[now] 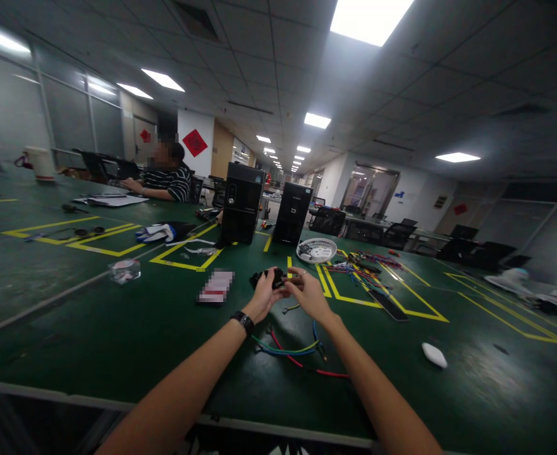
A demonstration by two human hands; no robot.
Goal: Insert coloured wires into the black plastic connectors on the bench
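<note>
My left hand (263, 297) is closed around a small black part (274, 278) with an uneven outline; its exact kind cannot be made out. At that part's right end, my right hand (306, 292) has its thumb and fingers bent together, and whatever is between the fingertips is hidden. Below the hands, on the green tabletop (155, 354), lie a red wire (292, 360), a blue wire (278, 352) and a green-yellow wire (301, 349). A short wire end (290, 309) shows just under my hands. Left of them is a phone-like flat item (215, 286), its surface pixelated.
Two black computer cases (244, 202) stand ahead. Beside them are a white round basket (316, 251) and bundled wires (368, 268). A white rounded object (434, 355) lies right; a clear box (125, 271) and gloves (159, 232) lie left. Another person (167, 180) sits far left.
</note>
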